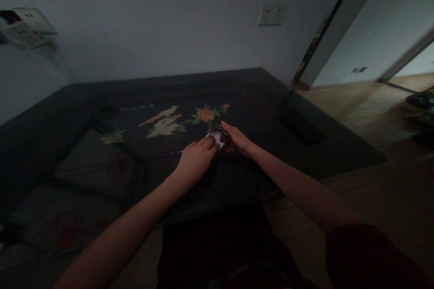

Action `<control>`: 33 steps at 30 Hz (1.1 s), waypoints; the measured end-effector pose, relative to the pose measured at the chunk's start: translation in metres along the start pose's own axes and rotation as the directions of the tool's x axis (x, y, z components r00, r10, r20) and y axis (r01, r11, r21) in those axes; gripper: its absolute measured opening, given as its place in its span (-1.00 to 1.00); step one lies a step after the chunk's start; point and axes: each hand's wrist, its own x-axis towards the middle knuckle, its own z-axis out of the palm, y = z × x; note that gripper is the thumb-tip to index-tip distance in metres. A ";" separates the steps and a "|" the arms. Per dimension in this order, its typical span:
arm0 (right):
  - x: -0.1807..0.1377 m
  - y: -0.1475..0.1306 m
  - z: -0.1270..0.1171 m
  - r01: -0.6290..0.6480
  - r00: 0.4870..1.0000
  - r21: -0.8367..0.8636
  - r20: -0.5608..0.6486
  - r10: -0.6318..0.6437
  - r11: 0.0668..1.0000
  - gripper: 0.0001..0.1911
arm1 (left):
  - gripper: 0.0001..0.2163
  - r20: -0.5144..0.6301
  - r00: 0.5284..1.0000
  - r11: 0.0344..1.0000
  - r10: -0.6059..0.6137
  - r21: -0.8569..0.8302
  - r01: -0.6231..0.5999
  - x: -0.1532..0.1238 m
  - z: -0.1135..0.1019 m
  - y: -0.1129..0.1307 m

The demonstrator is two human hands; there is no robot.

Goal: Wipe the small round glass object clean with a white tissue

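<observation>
Both my arms reach forward over a dark lacquered table point(305, 158) painted with birds and an orange flower point(205, 114). My left hand point(196, 159) has its fingers pressed together on a small white cloth or tissue point(217, 140). My right hand point(236, 138) is curled round a small shiny object point(216, 132) with a metal rim, right beside the cloth. The room is dim, so I cannot make out what the shiny object is.
A dark flat object point(300, 127) lies on the table to the right. The table stands against a white wall with a socket plate point(272, 15). Wooden floor point(366, 108) and a doorway lie to the right. White boxes point(23, 25) sit at upper left.
</observation>
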 end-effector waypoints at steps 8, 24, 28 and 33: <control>-0.003 -0.002 0.001 0.007 1.000 -0.033 -0.015 -0.008 0.999 -0.42 | -0.62 -0.001 1.000 0.990 -0.022 -0.139 0.021 0.000 0.013 0.004; 0.002 0.002 -0.001 0.000 0.998 0.030 -0.061 0.002 1.000 -0.37 | -0.58 -0.085 0.996 0.953 -0.027 -0.304 0.000 0.003 0.021 0.000; 0.004 0.006 -0.001 0.005 0.998 0.044 -0.060 -0.002 0.999 -0.38 | -0.67 -0.101 0.993 0.997 0.057 -0.036 -0.061 0.002 0.012 -0.005; 0.005 0.006 -0.002 0.011 0.998 0.036 -0.065 -0.009 0.999 -0.39 | -0.67 -0.093 0.993 0.998 0.069 0.017 -0.068 0.001 0.008 -0.004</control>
